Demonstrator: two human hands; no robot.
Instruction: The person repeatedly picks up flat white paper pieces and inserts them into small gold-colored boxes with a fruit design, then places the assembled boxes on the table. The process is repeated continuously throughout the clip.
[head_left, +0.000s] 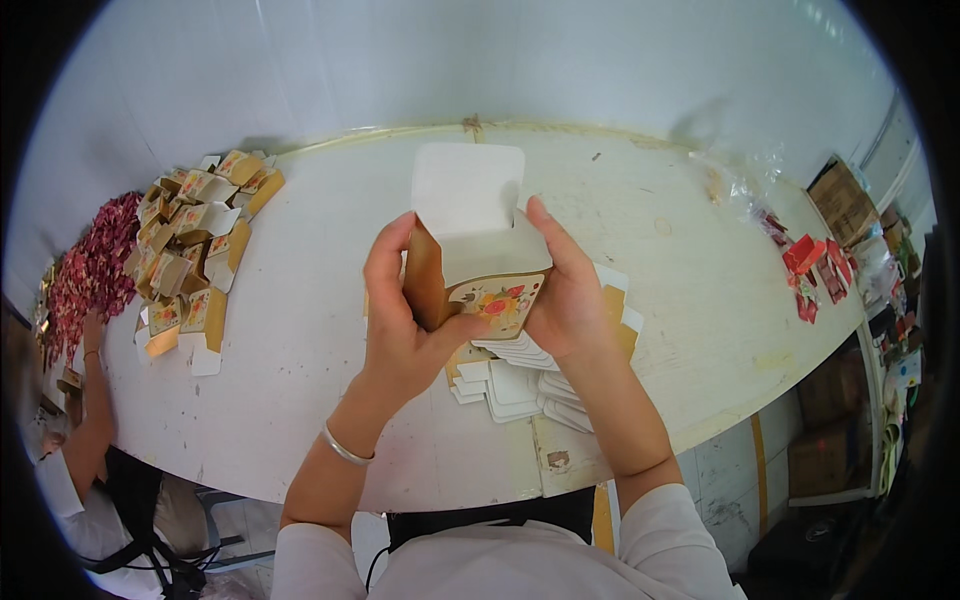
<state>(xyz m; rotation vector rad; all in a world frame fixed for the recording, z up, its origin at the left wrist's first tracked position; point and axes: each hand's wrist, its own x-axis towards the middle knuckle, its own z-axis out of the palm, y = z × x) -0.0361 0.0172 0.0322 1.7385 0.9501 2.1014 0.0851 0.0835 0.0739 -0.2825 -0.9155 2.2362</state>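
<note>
Between my two hands, above the middle of the table, is a small gold carton (425, 275) with a floral front panel and a white inside. Its top is open, and a white lid flap stands up at the far side. My left hand (400, 315) grips the left side, thumb across the floral panel. Around the right side my right hand (565, 290) is closed, its thumb near the top edge. Below the carton lies a stack of flat, unfolded cartons (515, 385), white and gold, partly hidden by my hands and right forearm.
At the left, folded gold cartons (195, 240) are heaped beside a pile of small dark-red packets (95, 265). A co-worker's hand (92, 335) reaches into that pile. Red packets (805, 260), clear plastic (740, 180) and a brown cardboard box (842, 200) are at the right edge of the table (700, 340).
</note>
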